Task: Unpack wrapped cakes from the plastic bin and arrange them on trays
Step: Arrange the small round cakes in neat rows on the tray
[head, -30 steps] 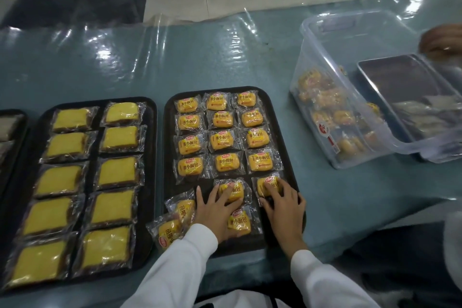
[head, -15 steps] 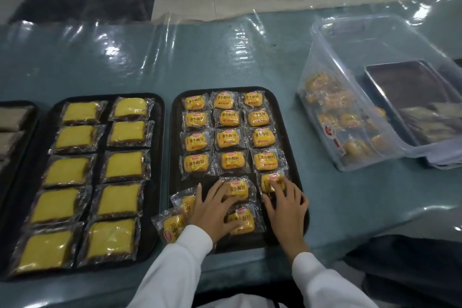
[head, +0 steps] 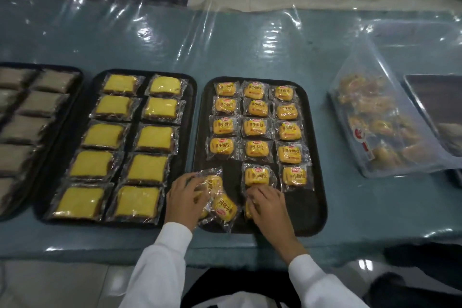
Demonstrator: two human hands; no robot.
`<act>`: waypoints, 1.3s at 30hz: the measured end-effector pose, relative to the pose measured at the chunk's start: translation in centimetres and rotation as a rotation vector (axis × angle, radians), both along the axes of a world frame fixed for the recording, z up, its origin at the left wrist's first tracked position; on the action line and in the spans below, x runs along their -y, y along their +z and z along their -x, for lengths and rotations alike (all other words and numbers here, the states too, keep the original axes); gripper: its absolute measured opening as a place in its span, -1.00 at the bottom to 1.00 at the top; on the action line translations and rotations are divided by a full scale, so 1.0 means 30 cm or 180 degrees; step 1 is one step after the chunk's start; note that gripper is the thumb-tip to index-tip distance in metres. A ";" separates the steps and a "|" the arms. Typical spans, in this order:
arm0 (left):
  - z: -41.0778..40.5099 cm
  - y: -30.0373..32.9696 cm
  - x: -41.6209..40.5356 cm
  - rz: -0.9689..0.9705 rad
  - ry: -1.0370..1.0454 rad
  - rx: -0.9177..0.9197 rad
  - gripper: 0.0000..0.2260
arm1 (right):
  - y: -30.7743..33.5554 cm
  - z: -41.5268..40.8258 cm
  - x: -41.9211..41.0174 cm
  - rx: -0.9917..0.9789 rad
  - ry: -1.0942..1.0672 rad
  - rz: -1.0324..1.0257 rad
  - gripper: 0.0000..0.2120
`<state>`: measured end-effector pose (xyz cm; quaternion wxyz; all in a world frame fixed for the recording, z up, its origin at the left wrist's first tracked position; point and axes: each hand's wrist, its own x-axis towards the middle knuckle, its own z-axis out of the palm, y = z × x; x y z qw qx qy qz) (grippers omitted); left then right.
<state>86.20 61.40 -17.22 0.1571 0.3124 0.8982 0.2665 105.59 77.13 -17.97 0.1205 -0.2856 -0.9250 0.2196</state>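
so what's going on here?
A person is laying out small wrapped cakes on the middle tray. Four rows of three are set; the fifth row holds two, with its left slot open. The left hand holds loose cakes at the tray's near left corner; the right hand rests on another cake. The tray of larger cakes beside it is full. The bin on the right still holds more.

We note that the leftmost tray is cut off by the left edge, its brownish packets too blurred to identify. The plastic bin runs off the right edge; the cakes inside show only as hazy shapes through its wall. One wrapped cake lies mostly hidden under the right hand. The left hand covers part of another packet.
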 end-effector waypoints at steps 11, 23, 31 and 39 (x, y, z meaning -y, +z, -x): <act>-0.065 -0.005 0.048 0.0263 0.0782 0.0037 -0.41 | -0.012 0.081 0.116 0.0475 0.0415 -0.0122 -0.60; -0.065 -0.020 0.095 -0.0240 0.0873 0.0236 -0.71 | 0.004 0.145 0.148 0.0788 0.0328 -0.0121 -0.58; -0.069 -0.015 0.130 -0.0439 0.0776 0.0055 -0.81 | 0.028 0.146 0.150 0.0497 0.0272 0.0302 -0.63; -0.119 0.026 0.081 -0.0539 0.0279 -0.0241 -0.80 | 0.056 0.111 0.131 -0.0141 -0.0380 0.1105 -0.65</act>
